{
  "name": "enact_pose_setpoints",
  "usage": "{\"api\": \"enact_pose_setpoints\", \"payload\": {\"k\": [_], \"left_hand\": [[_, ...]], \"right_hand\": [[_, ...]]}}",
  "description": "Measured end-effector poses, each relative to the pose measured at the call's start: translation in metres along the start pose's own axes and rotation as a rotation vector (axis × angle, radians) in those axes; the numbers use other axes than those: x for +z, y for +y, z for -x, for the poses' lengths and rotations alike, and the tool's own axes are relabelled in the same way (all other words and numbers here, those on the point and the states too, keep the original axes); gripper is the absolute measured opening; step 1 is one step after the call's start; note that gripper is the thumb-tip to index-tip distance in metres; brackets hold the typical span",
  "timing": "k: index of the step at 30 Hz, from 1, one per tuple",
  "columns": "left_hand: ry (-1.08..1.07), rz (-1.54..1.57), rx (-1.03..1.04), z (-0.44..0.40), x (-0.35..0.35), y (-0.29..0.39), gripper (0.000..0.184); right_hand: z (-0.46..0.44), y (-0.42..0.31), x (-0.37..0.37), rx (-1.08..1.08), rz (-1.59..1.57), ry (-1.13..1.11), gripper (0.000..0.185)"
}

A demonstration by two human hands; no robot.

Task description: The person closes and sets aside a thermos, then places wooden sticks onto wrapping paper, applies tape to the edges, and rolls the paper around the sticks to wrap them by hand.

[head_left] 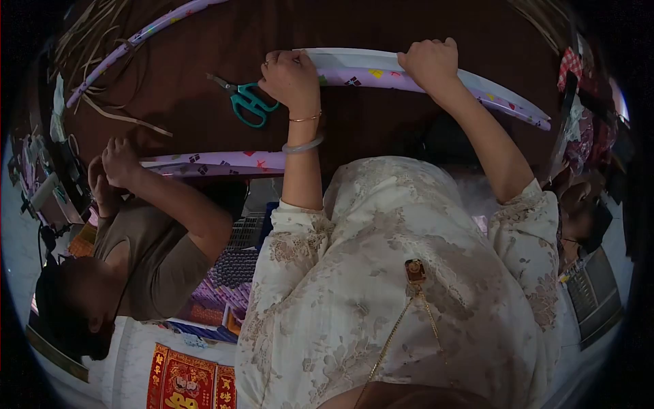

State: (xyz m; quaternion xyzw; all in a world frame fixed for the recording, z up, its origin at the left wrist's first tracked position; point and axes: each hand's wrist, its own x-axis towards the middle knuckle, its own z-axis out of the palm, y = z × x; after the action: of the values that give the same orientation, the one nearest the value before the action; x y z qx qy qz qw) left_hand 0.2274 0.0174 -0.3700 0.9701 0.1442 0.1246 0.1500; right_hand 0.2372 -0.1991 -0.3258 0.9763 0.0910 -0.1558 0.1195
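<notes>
A long lavender strip (pixel 371 78), printed with small coloured shapes and white along its far side, lies bowed over the dark brown table. My left hand (pixel 291 80) closes over its left end, fingers curled on the white edge. Farther right, my right hand (pixel 432 65) is also closed on the far edge, its fingertips partly hidden. The strip's free end tapers away past my right forearm. Just left of my left hand, teal-handled scissors (pixel 250 104) lie with their blades slightly apart.
A co-worker (pixel 153 245) on the left has both hands at the end of another lavender strip (pixel 218 162). One more printed strip (pixel 126 48) and thin brown strips (pixel 92 34) lie at the far left. Another person (pixel 582 204) is at the right edge.
</notes>
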Motion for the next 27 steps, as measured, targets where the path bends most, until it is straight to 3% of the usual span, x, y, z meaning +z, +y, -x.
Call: {"api": "enact_pose_setpoints", "payload": {"k": [26,27], "left_hand": [[0.007,0.026,-0.001,-0.004,-0.007,0.001,0.008],[-0.007,0.025,-0.004,-0.004,-0.007,0.001,0.008]], "right_hand": [[-0.007,-0.004,-0.002,-0.013,0.048,-0.007,0.030],[-0.008,-0.006,-0.011,0.003,0.014,-0.101,0.020]]}}
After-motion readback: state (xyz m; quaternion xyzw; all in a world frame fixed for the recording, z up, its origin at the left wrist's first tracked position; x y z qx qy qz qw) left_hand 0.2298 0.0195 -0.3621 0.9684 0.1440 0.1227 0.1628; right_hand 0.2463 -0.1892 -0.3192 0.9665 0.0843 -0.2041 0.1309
